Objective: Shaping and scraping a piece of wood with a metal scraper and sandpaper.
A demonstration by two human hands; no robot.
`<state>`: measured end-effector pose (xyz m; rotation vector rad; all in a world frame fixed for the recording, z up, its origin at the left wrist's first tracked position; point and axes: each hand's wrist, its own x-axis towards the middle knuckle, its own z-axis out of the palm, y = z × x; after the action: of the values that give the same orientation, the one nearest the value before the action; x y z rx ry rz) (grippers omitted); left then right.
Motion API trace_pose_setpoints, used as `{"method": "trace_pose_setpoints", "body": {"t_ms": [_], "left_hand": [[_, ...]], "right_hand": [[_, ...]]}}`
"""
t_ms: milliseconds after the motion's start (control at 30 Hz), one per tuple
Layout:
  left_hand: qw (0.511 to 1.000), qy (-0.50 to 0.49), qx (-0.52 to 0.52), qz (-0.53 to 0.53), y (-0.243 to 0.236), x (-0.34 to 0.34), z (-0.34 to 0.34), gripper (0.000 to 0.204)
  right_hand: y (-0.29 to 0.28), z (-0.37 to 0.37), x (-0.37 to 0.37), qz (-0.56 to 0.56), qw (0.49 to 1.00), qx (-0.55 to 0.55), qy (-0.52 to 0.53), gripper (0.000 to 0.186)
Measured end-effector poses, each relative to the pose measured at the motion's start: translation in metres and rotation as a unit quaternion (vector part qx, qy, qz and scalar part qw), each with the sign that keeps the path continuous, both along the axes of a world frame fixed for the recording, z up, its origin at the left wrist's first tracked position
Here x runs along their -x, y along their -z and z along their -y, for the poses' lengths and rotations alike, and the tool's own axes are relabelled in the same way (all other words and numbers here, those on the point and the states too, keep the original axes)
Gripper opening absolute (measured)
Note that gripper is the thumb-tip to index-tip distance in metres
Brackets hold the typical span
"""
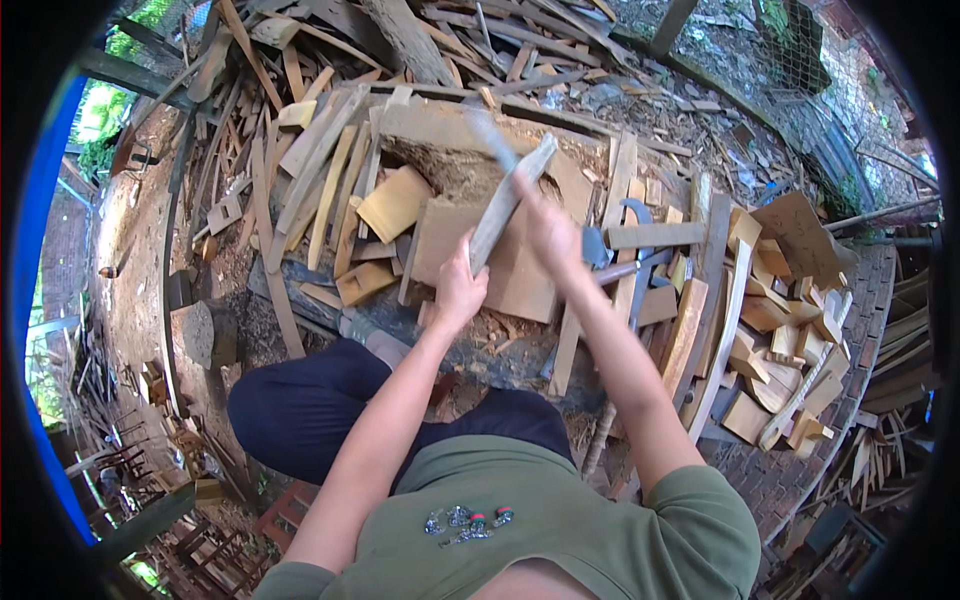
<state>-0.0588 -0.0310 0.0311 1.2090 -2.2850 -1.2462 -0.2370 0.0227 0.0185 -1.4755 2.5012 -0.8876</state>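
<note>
My left hand (460,287) is closed around the lower part of a greyish wooden slat (501,207), which slants upward to the right over a worn tan work block (530,290) with a rough hollow and wood chips. My right hand (550,230) is closed on a blurred, blade-like tool (490,135), whose pale blade angles up and left beside the slat's upper part; its handle is mostly hidden by my fingers. A squared yellowish wood piece (394,205) lies left of the block.
Loose planks (325,190) crowd the left. Blue-headed hand tools (594,249) and long strips lie right, beside a heap of offcuts (780,350). A scrap wood pile (520,50) and wire mesh (805,50) are behind. My bent leg (300,400) is at lower left.
</note>
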Motion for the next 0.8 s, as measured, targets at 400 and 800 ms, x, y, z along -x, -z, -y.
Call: {"method": "trace_pose_setpoints", "body": {"t_ms": [400, 800], "left_hand": [[1.000, 0.003, 0.005, -0.008, 0.004, 0.001, 0.010, 0.067], [0.999, 0.008, -0.018, -0.049, 0.012, -0.002, 0.009, 0.068]], "right_hand": [[0.002, -0.003, 0.000, -0.030, 0.999, 0.011, -0.012, 0.061], [0.007, 0.005, 0.019, -0.044, 0.999, 0.000, 0.009, 0.062]]}}
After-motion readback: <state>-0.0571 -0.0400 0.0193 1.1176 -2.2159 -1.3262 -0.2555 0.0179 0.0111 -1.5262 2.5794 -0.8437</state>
